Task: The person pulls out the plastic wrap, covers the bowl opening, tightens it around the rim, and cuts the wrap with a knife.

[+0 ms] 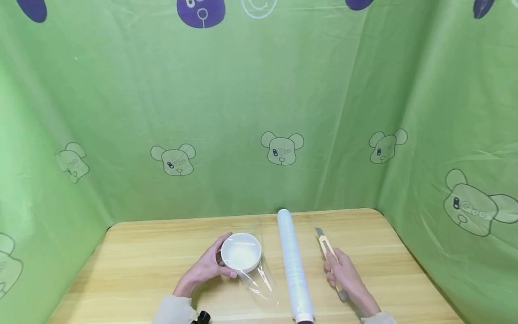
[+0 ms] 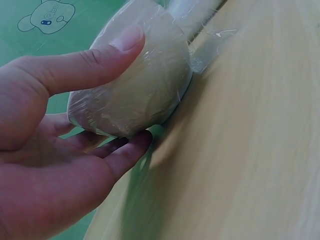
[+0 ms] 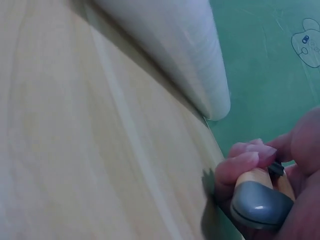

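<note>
A white bowl (image 1: 241, 253) stands on the table left of centre, with clear cling film (image 1: 259, 283) over it and trailing off toward the front right. My left hand (image 1: 207, 266) grips it from the left. In the left wrist view the thumb (image 2: 95, 65) presses the wrapped side and the fingers lie along its other side. To the right, my right hand (image 1: 344, 273) holds a yellow utility knife (image 1: 325, 244), its blade pointing away from me. The knife's grey end cap (image 3: 261, 204) shows in the right wrist view. Between the hands lies a cling film roll (image 1: 294, 265).
The light wooden table (image 1: 141, 256) has rounded far corners. A green patterned curtain (image 1: 243, 112) hangs behind it and along both sides. Close to the left wrist, a small black object (image 1: 203, 317) shows at the front.
</note>
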{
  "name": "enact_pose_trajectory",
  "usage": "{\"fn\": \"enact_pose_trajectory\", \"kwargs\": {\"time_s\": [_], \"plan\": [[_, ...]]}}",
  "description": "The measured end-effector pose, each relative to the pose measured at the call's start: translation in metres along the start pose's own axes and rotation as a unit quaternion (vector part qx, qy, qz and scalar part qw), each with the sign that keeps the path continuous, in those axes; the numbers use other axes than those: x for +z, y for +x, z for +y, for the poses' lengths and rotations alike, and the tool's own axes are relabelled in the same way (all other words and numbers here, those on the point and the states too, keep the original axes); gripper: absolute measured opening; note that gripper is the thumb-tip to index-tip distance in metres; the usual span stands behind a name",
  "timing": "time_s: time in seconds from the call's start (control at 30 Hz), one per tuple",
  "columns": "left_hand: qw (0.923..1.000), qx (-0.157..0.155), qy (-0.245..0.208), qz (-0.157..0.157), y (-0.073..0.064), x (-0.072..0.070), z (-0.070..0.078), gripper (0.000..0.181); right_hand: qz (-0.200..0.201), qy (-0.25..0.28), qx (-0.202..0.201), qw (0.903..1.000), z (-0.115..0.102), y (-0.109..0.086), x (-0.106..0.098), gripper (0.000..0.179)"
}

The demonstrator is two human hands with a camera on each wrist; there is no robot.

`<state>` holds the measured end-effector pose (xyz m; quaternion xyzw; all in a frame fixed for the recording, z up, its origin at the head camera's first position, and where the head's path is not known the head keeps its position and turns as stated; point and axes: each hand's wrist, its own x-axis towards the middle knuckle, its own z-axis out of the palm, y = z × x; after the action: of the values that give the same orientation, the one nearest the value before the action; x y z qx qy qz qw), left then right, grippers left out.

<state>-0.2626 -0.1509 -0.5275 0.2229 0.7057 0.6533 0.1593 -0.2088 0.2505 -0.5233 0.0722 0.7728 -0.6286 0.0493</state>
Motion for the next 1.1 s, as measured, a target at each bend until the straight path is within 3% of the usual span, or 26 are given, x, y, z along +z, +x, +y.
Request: {"fn": "enact_pose_trajectory", "kwargs": {"time_s": [0.53,0.7,0.97,1.1], "plan": [[1.0000,0.000,-0.009,0.002,0.001,-0.004,-0.002,0.121,-0.071,0.066,-0.001,0.9953,-0.002,0.004,-0.015,0.045],[0.9999,-0.007,-0.009,0.004,0.000,-0.004,-0.001,0.121,-0.086,0.072,0.000,0.9937,-0.005,0.005,-0.019,0.059],[0.9998,-0.005,-0.017,0.001,0.000,-0.005,0.001,0.121,-0.072,0.039,0.011,0.9966,-0.008,0.004,-0.024,0.056],[0.9997,-0.004,-0.023,-0.004,0.000,-0.005,0.000,0.121,-0.073,0.024,0.008,0.9970,-0.008,0.003,-0.027,0.068]]}}
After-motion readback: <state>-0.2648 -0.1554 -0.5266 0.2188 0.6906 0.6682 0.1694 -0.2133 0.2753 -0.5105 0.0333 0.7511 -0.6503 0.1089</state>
